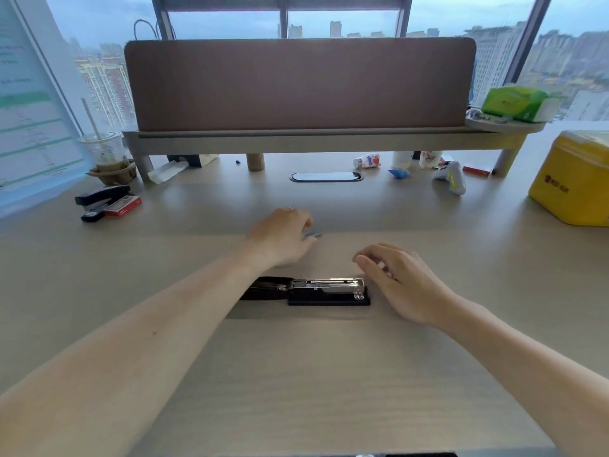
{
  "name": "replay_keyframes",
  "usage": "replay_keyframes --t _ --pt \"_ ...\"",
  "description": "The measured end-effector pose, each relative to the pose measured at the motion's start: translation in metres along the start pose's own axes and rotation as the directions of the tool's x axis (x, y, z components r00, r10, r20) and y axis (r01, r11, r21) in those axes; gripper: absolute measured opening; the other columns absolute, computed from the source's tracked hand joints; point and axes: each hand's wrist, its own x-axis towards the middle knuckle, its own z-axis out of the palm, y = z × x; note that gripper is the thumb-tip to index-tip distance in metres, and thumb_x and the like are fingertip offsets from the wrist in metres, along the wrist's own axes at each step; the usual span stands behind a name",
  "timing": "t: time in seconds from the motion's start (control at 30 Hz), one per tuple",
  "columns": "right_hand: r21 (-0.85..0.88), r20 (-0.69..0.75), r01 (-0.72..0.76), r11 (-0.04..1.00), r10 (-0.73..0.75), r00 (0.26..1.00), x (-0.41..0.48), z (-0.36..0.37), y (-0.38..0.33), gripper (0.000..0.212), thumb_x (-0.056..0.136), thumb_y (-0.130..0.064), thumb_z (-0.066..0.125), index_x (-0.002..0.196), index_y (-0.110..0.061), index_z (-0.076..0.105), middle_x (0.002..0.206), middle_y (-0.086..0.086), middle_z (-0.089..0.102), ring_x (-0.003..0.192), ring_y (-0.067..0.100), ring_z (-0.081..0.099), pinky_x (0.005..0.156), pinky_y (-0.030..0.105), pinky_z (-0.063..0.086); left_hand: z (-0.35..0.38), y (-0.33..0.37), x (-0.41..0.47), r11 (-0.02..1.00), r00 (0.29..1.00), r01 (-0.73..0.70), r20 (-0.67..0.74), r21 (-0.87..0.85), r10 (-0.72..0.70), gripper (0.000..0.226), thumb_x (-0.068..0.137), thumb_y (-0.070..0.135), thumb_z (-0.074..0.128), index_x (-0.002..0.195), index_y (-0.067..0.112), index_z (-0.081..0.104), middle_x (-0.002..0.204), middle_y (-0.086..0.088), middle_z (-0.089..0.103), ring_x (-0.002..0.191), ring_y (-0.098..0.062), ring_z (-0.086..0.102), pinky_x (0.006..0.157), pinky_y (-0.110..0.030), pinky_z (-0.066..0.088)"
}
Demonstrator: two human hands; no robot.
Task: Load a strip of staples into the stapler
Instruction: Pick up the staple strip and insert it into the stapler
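Left hand (282,237) pinching a staple strip (312,234) beyond the opened stapler (309,290) on the counter (313,374) — right hand (400,280) loosely spread, empty.

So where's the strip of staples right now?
In the head view, the strip of staples sits at the left hand's fingertips, on the desk just beyond the open stapler.

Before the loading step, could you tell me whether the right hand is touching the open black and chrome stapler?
Apart. The head view shows bare desk between the right hand and the black and chrome stapler.
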Motion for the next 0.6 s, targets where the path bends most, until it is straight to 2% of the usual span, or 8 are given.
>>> replay_keyframes --t 0.1,0.2,0.3,0.43,0.53,0.6 --pt "-0.045 0.013 -0.011 0.999 0.011 1.000 0.016 -0.001 0.015 0.034 0.109 -0.029 0.045 0.110 -0.012 0.075 0.108 0.004 0.072 0.100 0.022 0.063 0.080 0.022 0.035 0.016 -0.005 0.026 0.999 0.999 0.041 0.015 0.006 -0.041 0.039 0.092 0.035 0.070 0.124 0.012 0.068 0.127 -0.010 0.072 0.120 -0.032 0.064 0.100 -0.038 0.052" --pt "-0.058 -0.006 -0.014 0.998 0.013 1.000 0.026 0.002 0.029 0.029 0.107 -0.026 0.049 0.108 -0.013 0.075 0.105 0.003 0.069 0.099 0.022 0.062 0.081 0.022 0.035 0.025 -0.008 0.039 0.997 0.997 0.066 -0.037 -0.037 -0.067 0.037 0.090 0.038 0.072 0.118 0.015 0.070 0.121 -0.008 0.075 0.115 -0.031 0.067 0.099 -0.040 0.054" --pt "-0.066 -0.036 -0.025 0.997 0.023 0.999 0.035 0.007 0.036 0.020 0.102 -0.023 0.059 0.112 -0.014 0.073 0.105 0.001 0.064 0.095 0.015 0.055 0.081 0.018 0.033 0.028 -0.010 0.045 0.996 0.996 0.050 -0.072 -0.071 -0.055 0.028 0.090 0.032 0.074 0.113 0.016 0.073 0.115 -0.005 0.077 0.112 -0.028 0.069 0.096 -0.039 0.055" --pt "-0.123 -0.012 -0.013 0.992 0.012 1.000 0.041 0.011 0.040 0.022 0.098 -0.024 0.062 0.118 -0.017 0.069 0.112 0.001 0.064 0.108 0.019 0.056 0.088 0.021 0.035 0.030 -0.013 0.048 0.991 0.996 0.035 -0.082 -0.132 -0.046 0.009 0.090 0.020 0.074 0.098 0.017 0.076 0.098 -0.004 0.080 0.099 -0.028 0.073 0.091 -0.039 0.058" --pt "-0.127 -0.016 -0.018 0.992 0.016 1.000 0.040 0.012 0.039 0.022 0.098 -0.024 0.062 0.118 -0.018 0.069 0.112 0.001 0.064 0.111 0.020 0.056 0.090 0.022 0.037 0.029 -0.015 0.046 0.988 0.998 0.023 -0.051 -0.150 -0.030 0.009 0.092 0.019 0.073 0.100 0.015 0.075 0.099 -0.006 0.078 0.099 -0.028 0.071 0.090 -0.037 0.057" --pt "-0.140 -0.029 -0.014 0.990 0.010 1.000 0.040 0.012 0.037 0.022 0.099 -0.027 0.061 0.117 -0.018 0.070 0.111 0.000 0.065 0.109 0.019 0.057 0.091 0.025 0.040 0.026 -0.014 0.041 0.987 0.999 -0.009 -0.035 -0.160 0.004 0.010 0.095 0.018 0.071 0.104 0.015 0.074 0.099 -0.003 0.075 0.100 -0.026 0.070 0.087 -0.032 0.054"
